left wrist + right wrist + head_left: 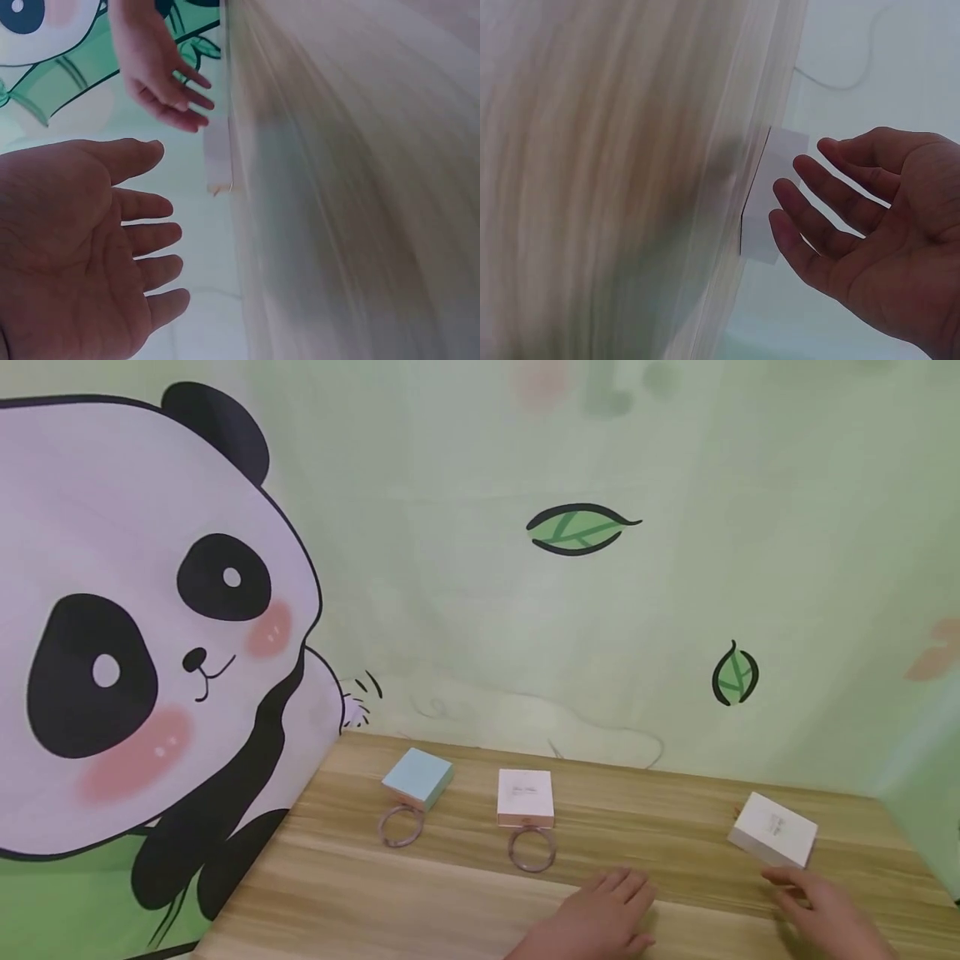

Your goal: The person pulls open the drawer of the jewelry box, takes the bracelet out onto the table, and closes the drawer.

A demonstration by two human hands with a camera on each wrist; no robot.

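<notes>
here the right hand [828,906] hovers just in front of a small white box [774,830], a flat square of smooth card that sits turned at an angle near the right edge of the tabletop [420,902]. its fingers [814,225] are straight and spread wide, holding nothing, their tips near the box's side but apart from it. the left hand [600,914] lies toward the near edge, about midway along it, palm down over the pale wood grain, fingers [150,240] relaxed and loosely fanned, empty as well. the tabletop is a light, streaky wood laminate with long horizontal bands. along its far edge stand two more square boxes: a pale blue box [418,777] toward the far left corner and a pink-edged white box [525,797] near the middle. just before each lies a thin round metal ring [400,827], glossy and open in the centre, the second ring [532,849] lying close to the left hand's fingertips. behind hangs a soft green cloth backdrop [675,610] printed with a cartoon panda [135,635] and leaves.
</notes>
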